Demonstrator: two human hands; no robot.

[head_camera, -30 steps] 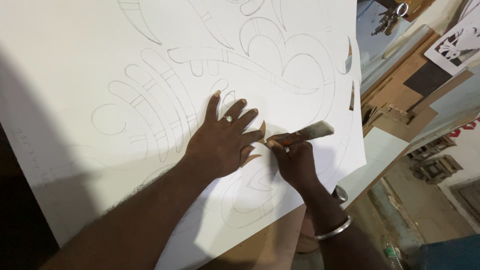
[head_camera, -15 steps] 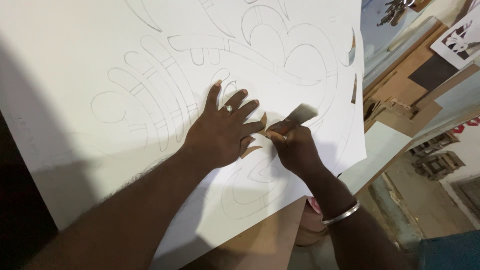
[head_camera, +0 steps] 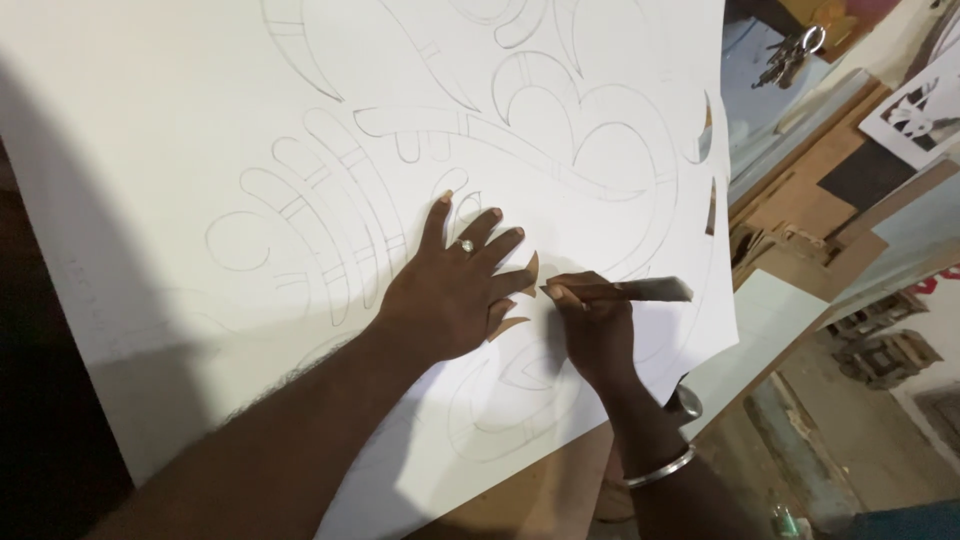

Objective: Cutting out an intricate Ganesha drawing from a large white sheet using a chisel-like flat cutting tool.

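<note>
- Left hand (head_camera: pixel 455 300) pressed flat on the big white sheet (head_camera: pixel 200 130), fingers spread wide, gripping nothing, just pinning paper right beside the cut.
- Right hand (head_camera: pixel 598 335) closed around a flat-bladed cutting tool (head_camera: pixel 630 291), tip aimed at the pencilled line just off the left fingertips, blade end sticking out to the right.
- Sheet lying tilted over a brown board (head_camera: pixel 520 505), covered in curvy pencil outlines; a couple of slivers already cut open near the hands and at the right edge, brown showing through.
- Probably best done slow: short strokes, blade kept on the pencil line, turning with the curve rather than forcing it.
- Worth keeping those left fingertips behind or beside the blade's path, never in front. Pretty close right now.
- Firm downward pressure from the flat hand likely key so the paper doesn't buckle or tear at the thin points.
- Cluttered boards and scraps (head_camera: pixel 800 220) off to the right, well apart from the cutting.
</note>
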